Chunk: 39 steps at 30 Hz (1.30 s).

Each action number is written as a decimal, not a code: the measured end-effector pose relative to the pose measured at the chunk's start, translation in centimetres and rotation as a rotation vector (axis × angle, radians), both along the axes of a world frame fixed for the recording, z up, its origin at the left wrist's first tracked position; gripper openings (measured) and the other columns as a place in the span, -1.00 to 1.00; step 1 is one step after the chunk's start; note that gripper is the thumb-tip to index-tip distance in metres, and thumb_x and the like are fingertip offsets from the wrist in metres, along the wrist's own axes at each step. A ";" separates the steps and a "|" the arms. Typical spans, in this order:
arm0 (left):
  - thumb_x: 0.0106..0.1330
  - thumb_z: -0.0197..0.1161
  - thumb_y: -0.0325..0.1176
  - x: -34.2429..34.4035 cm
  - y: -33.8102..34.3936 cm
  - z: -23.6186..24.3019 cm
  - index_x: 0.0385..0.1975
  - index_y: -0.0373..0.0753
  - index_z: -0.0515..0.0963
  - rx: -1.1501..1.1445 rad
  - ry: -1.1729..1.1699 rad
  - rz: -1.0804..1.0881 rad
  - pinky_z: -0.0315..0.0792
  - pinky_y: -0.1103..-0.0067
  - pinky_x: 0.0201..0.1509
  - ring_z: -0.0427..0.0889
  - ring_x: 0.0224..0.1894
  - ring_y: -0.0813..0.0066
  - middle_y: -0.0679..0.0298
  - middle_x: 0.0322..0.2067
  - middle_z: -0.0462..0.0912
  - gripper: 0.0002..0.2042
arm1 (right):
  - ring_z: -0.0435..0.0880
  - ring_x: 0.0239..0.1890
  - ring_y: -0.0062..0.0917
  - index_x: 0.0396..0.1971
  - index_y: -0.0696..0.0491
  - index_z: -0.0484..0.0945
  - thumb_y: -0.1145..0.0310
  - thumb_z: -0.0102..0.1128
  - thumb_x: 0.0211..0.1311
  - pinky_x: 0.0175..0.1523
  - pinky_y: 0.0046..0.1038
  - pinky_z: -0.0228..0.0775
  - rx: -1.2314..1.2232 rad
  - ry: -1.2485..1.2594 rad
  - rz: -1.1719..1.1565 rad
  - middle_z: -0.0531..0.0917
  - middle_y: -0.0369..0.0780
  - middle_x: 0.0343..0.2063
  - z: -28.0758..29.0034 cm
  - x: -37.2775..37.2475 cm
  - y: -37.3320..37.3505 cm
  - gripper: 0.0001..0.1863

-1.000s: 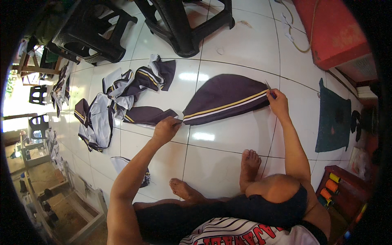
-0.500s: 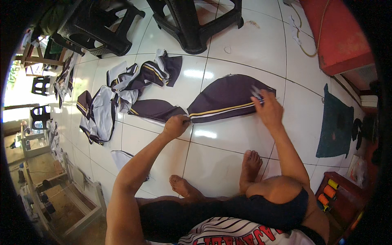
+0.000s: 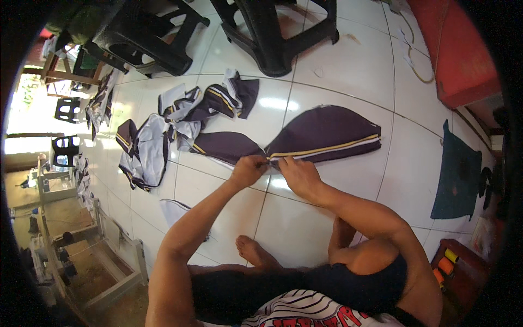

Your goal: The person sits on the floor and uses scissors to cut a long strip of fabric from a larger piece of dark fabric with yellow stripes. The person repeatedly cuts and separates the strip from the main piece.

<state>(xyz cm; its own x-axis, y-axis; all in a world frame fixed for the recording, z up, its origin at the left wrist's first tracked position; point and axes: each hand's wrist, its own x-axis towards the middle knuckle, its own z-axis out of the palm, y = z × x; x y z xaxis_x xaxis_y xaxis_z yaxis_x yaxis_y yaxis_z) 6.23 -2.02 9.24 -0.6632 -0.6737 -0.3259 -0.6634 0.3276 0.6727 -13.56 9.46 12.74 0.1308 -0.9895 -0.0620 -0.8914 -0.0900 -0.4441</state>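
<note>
**Two hands at one corner of a striped cloth piece**

Because both hands meet at the same narrow tip, a small slip there could undo the lay of the whole piece. The left hand [image 3: 248, 170] is closed in a pinch on the pointed end of the dark striped fabric piece [image 3: 327, 133], and the right hand [image 3: 299, 177] lies just beside it, fingers curled down onto the same edge. A judgement only: if either hand tugs sideways, the smooth tiled floor [image 3: 348, 71] may let the cloth slide and wrinkle, and the layers could shift out of line.

The piece is dark purple-brown, leaf-shaped, flat on the floor, with a yellow and white stripe running along its lower edge. Its far end points away from the hands, to the right. To its left, touching at the tip, lies a second dark piece [image 3: 226, 147]; beyond that a heap of similar cut pieces [image 3: 163, 136]. Above it stands a black plastic stool [image 3: 272, 32].
</note>
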 end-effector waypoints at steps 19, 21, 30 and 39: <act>0.27 0.42 -0.16 -0.1 -0.9 5.2 -0.17 -0.19 0.67 -0.002 -0.057 -0.102 0.58 0.39 -0.15 0.74 -0.27 0.25 0.14 -0.31 0.75 -0.73 | 0.69 -0.04 -0.26 0.06 0.16 0.52 0.18 0.49 0.13 0.08 -0.24 0.55 0.148 -0.645 -0.286 0.66 -0.05 -0.10 0.2 -1.1 -0.3 -0.43; 0.30 0.41 -0.21 -0.1 -0.8 6.5 -0.16 -0.21 0.67 0.093 -0.052 -0.163 0.56 0.42 -0.12 0.73 -0.26 0.32 0.15 -0.32 0.74 -0.75 | 0.66 0.03 -0.40 0.15 0.17 0.50 0.17 0.60 0.03 0.16 -0.33 0.50 0.197 -0.908 -0.288 0.66 -0.11 -0.03 -0.2 -0.6 -0.4 -0.28; 0.40 0.34 -0.29 -0.1 -0.2 9.7 -0.13 -0.31 0.61 0.234 0.167 -0.213 0.52 0.48 -0.05 0.65 -0.22 0.54 0.21 -0.25 0.73 -0.78 | 0.52 -0.26 -0.69 -0.10 0.13 0.64 0.33 0.48 0.20 -0.09 -0.54 0.42 0.333 -1.070 -0.127 0.66 -0.35 -0.32 2.1 0.0 -0.4 -0.67; 0.38 0.37 -0.19 -1.0 -0.1 12.2 -0.10 -0.29 0.59 0.339 0.079 -0.232 0.49 0.51 -0.10 0.61 -0.24 0.58 0.25 -0.29 0.73 -0.70 | 0.60 -0.37 -0.53 -0.19 0.19 0.65 0.20 0.42 0.24 -0.19 -0.40 0.45 0.306 -0.911 -0.158 0.69 -0.16 -0.41 4.5 -2.5 0.0 -0.65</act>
<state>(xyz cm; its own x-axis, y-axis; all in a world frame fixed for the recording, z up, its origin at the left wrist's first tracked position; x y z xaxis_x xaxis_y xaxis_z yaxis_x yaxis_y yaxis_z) 5.21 -2.12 21.47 -0.8168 -0.3671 -0.4452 -0.5398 0.2137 0.8142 -16.06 9.48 17.26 0.1230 -0.9576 -0.2605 -0.1865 0.2355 -0.9538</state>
